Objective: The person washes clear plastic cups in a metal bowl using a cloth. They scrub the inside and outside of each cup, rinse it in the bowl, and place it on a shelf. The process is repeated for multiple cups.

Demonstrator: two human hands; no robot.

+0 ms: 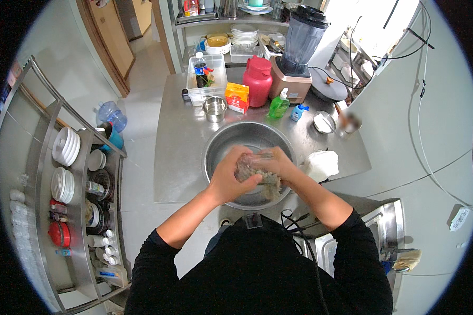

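Note:
A large round stainless steel basin (216,151) stands on the metal table just before me. Over it, my left hand (233,177) grips a greyish, shaggy, cloth-like bundle (270,183) from the left, thumb across its front. My right hand (278,163) is at the bundle's upper right; its fingers are blurred by motion and look bent against the bundle. Part of the bundle hangs down on the right, inside the basin's outline. What the bundle is exactly cannot be told. The hands hide part of the basin's inside.
Behind the basin stand a steel bowl (215,109), a yellow-red packet (237,97), a red jug (257,80), a green pump bottle (278,105), a small blue bottle (298,112) and a blender (293,75). A white cloth (322,164) lies right; a plate rack (88,157) stands left.

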